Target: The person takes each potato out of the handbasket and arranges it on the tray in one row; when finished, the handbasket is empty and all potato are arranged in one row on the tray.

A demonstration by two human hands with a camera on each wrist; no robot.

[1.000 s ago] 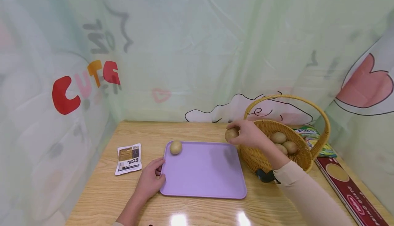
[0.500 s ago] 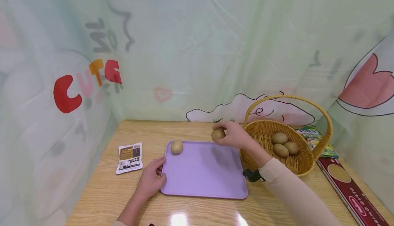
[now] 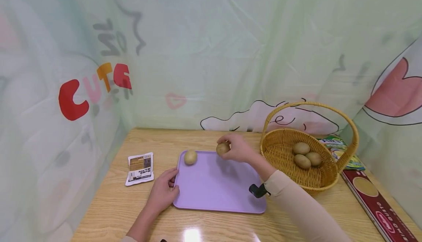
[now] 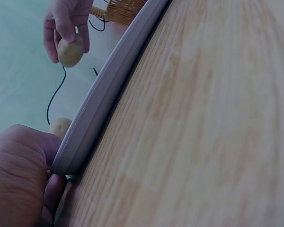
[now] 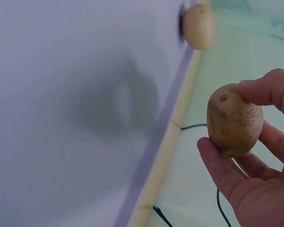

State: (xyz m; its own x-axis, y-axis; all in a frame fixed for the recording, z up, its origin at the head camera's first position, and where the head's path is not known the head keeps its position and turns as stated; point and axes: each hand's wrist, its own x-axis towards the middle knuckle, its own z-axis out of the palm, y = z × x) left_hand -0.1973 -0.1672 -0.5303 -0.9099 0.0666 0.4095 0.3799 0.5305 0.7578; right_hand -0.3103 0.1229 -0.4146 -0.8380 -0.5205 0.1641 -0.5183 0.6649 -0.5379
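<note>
My right hand (image 3: 236,148) pinches a potato (image 5: 235,120) between thumb and fingers, holding it above the far edge of the purple tray (image 3: 215,194). In the right wrist view its skin is brown and speckled, and a shadow falls on the tray. A second, paler potato (image 3: 190,157) rests in the tray's far left corner. My left hand (image 3: 163,190) grips the tray's left edge, and in the left wrist view the tray rim (image 4: 104,90) sits between its thumb and fingers. To the right stands a wicker basket (image 3: 273,157) with three potatoes (image 3: 302,161) inside.
A white-edged packet (image 3: 140,168) lies on the wooden table (image 3: 108,201) left of the tray. Beyond the basket are a green packet (image 3: 354,161) and a long dark red box (image 3: 376,201). The basket's tall handle (image 3: 310,104) arches up. A printed curtain (image 3: 197,51) hangs behind.
My right hand has carried the potato leftward from beside the basket to over the tray's far edge. The left hand stays on the tray's left edge.
</note>
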